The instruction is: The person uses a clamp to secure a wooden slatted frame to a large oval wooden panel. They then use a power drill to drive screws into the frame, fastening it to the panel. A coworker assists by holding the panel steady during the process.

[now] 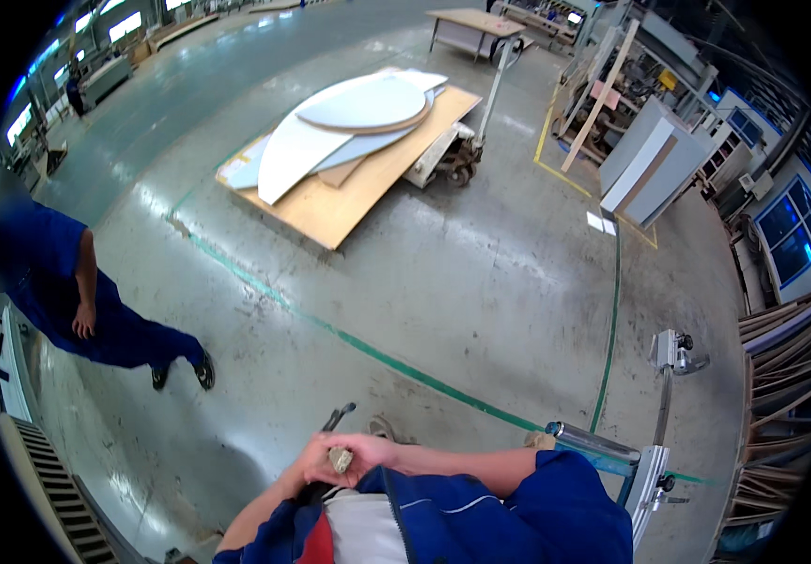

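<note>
Both my hands are together in front of my body at the lower middle. My left hand (310, 464) and my right hand (366, 452) close around a hand-held tool with a pale, worn, blunt end (340, 459) that points up toward me. Beyond the fingers sticks out a dark, thin rod (338, 416) with a slightly bent tip, which seems to belong to the same tool. My fingers hide its middle, so its exact kind cannot be made out.
A pallet truck (443, 162) carries a wooden board (330, 221) stacked with curved white panels (302, 150). At the left stands a person in blue (58, 282). To my right is a metal roller stand (603, 442); beyond it, stacked thin strips (781, 395). Green lines (405, 368) mark the floor.
</note>
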### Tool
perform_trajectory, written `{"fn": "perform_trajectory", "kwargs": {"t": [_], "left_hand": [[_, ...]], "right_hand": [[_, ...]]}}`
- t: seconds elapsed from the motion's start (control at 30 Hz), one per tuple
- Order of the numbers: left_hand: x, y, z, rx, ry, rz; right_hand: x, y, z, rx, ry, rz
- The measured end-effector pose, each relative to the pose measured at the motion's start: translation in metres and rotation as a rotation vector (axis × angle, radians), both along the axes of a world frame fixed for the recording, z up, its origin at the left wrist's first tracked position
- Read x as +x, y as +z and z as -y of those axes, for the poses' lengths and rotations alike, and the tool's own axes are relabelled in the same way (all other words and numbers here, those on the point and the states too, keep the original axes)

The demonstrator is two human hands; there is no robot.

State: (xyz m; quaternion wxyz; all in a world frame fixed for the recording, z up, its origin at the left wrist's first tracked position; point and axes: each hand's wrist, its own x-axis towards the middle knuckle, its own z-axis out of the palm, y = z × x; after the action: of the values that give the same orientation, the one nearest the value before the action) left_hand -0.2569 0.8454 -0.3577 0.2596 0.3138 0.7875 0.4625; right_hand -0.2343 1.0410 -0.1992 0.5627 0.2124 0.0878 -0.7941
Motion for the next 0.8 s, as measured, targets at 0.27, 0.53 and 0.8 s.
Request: {"fn": "perform_trajectory", "kwargs": {"t": [0.27, 0.53, 0.8], "left_hand": [[-0.027, 0.032, -0.059, -0.066, -0.043, -0.186], [0.038, 0.016, 0.059, -0.44, 0.721, 0.38], [0.234, 0.004, 0.166, -0.411, 1.287, 0.842]], "right_hand": [[-0.004, -0.074, -0.054, -0.114, -0.119, 0.247], [-0.018, -0.156, -0.124, 0.322, -0.429, 0.591], [-0.054, -0.207, -0.162, 0.492, -0.663, 0.601]]}}
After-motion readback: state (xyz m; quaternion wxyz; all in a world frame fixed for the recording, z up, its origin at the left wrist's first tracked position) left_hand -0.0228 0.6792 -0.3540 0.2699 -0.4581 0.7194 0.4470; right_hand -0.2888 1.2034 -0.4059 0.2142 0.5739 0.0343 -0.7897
